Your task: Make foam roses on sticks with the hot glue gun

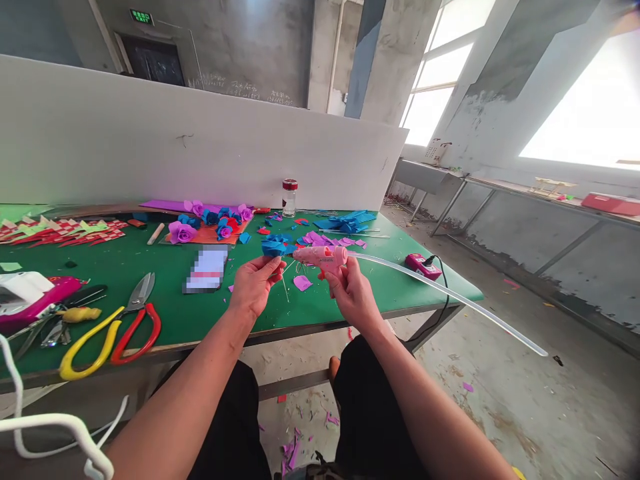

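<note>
In the head view my left hand (255,283) pinches a blue paper flower (276,247) just above the green table. My right hand (353,290) is wrapped round the handle of a pink hot glue gun (320,256), whose nozzle points left and meets or nearly meets the flower's edge. Out of the gun's back end runs a long clear glue stick (450,293), reaching past the table's right side. Purple paper petals (333,239) lie behind the gun, and a single purple petal (303,283) rests below it.
Scissors (135,307) with yellow and red handles lie at the left, near a phone (206,268). Finished paper roses (215,219) sit farther back, beside a glass jar (289,198). A magenta power box (423,265) with a black cord stands at the table's right.
</note>
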Demonstrator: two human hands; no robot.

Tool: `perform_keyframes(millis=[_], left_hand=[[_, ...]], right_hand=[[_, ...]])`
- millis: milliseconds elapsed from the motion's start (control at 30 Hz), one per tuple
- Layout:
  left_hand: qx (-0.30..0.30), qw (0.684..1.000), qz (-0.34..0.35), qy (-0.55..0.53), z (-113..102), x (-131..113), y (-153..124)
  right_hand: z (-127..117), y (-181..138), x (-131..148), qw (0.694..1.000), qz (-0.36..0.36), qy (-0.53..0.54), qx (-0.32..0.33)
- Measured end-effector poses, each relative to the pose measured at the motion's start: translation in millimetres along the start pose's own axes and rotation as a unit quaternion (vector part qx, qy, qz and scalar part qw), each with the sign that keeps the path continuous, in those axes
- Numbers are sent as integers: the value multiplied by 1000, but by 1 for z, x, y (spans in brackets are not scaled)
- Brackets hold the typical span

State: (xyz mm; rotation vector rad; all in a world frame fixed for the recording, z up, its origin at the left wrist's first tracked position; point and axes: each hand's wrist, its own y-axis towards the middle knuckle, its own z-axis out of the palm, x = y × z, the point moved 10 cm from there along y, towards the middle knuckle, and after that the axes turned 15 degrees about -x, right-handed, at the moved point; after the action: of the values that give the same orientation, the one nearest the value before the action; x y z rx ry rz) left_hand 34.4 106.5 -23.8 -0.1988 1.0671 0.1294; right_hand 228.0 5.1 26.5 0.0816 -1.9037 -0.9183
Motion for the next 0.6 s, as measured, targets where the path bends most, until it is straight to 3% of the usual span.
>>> perform_keyframes(millis=[600], left_hand=[[10,1000,11,15,1,2,1]], right_hand=[[4,-1,7,998,-33,-55,-5]])
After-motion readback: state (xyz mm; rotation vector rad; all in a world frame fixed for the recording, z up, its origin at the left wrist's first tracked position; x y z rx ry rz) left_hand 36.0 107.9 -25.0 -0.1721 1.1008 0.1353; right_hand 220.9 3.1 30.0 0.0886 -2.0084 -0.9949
